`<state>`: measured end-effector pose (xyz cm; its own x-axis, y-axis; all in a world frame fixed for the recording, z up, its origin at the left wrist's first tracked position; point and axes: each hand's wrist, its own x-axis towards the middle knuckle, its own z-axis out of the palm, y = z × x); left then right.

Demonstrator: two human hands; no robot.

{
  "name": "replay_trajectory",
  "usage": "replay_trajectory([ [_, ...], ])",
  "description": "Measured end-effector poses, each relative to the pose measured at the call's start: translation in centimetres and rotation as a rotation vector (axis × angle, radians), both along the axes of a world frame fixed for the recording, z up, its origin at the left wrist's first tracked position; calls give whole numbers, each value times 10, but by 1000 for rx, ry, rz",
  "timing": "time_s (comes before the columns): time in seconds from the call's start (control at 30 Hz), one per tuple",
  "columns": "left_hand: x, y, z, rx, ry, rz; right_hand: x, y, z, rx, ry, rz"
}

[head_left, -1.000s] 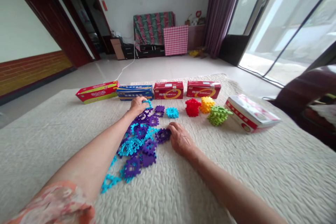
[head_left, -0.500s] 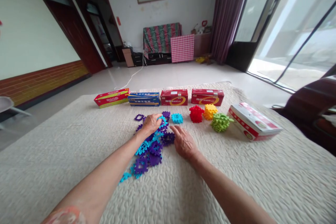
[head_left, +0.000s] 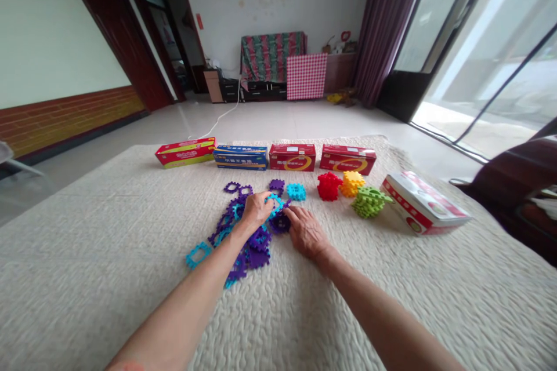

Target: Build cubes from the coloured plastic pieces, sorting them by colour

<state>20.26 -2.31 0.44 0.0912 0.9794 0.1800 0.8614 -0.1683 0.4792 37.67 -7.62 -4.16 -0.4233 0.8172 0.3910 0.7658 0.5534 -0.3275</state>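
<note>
My left hand [head_left: 257, 208] pinches a light-blue notched interlocking block [head_left: 275, 203] above the pile. Beside it, my right hand [head_left: 308, 232] has its fingers bent together at the edge of a purple interlocking block [head_left: 281, 223]; its thumb is hidden. Under and around my left hand spreads a loose pile of purple and light-blue blocks [head_left: 259, 256], some with open square centres. A light-blue frame block [head_left: 198, 255] lies left of my left forearm. Just beyond my hands sit a small purple stack [head_left: 277, 186] and a light-blue stack [head_left: 296, 192].
Red [head_left: 329, 186], yellow [head_left: 353, 184] and green [head_left: 369, 203] block stacks stand to the right, near a white-and-red box [head_left: 424, 203]. Along the back are a red-and-yellow box [head_left: 186, 153], a blue box [head_left: 241, 157] and two red boxes [head_left: 292, 157]. Everything rests on a cream quilted cover [head_left: 130, 232].
My right fingers have moved in against the purple block, close to my left hand. My left hand still holds the light-blue block. The camera view has shifted slightly.
</note>
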Motion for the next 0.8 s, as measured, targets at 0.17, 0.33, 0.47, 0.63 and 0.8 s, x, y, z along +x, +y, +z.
replay_trajectory([
  [0.17,2,-21,-28,234,-49,-6,-1,-1,6,-40,-78,-11],
  [0.33,6,-27,-38,264,-75,-32,0,2,6,-29,-110,-4],
  [0.47,9,-25,-42,317,-193,-71,-1,4,6,-29,-160,-4],
  [0.63,10,-23,-42,290,-311,-60,-2,3,7,-10,-185,-2],
  [0.8,6,-28,-39,223,-317,-88,-2,3,5,23,-182,5],
])
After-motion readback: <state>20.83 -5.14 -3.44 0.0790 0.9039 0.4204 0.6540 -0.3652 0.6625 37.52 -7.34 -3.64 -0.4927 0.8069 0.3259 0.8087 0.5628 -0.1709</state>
